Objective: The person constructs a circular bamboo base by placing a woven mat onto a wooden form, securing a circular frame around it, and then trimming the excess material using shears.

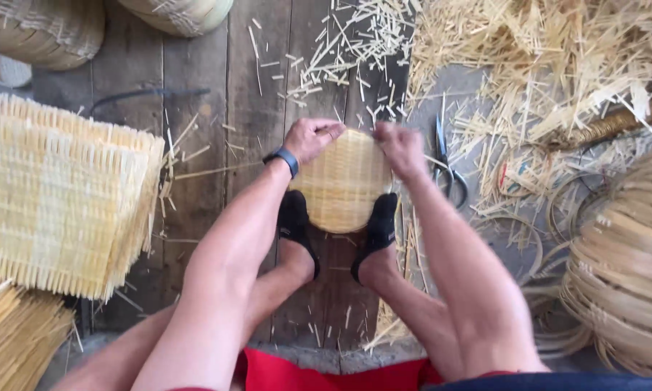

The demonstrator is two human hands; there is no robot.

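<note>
A: What's the piece being worked on?

B: A round woven bamboo disc (342,181), pale yellow, tight flat weave w/ a neat rim. It sits low on the plank floor (195,72), propped between the two feet in black socks (295,217), which press its lower edge from either side.

A: Counts?

B: One disc in hand. One pair of scissors (447,170) just right of it, blades pointing away. Stacked square woven mats (58,195) at left, too many layers to count. Two baskets (43,29) at the top left, partly cut off. A stack of bamboo hoops (623,275) at right, plus a big heap of loose bamboo strips (550,65) top right. One dark wristband (282,158) on the left wrist.

A: Hands?

B: Both arms reach down betw. the knees. Left hand (313,137) curls over the disc's upper left rim, fingers bent and closed on the edge. Right hand (400,148) grips the upper right rim, knuckles up; prob. pinching it, but the fingertips are hidden behind the hand, so can't tell for sure.
</note>
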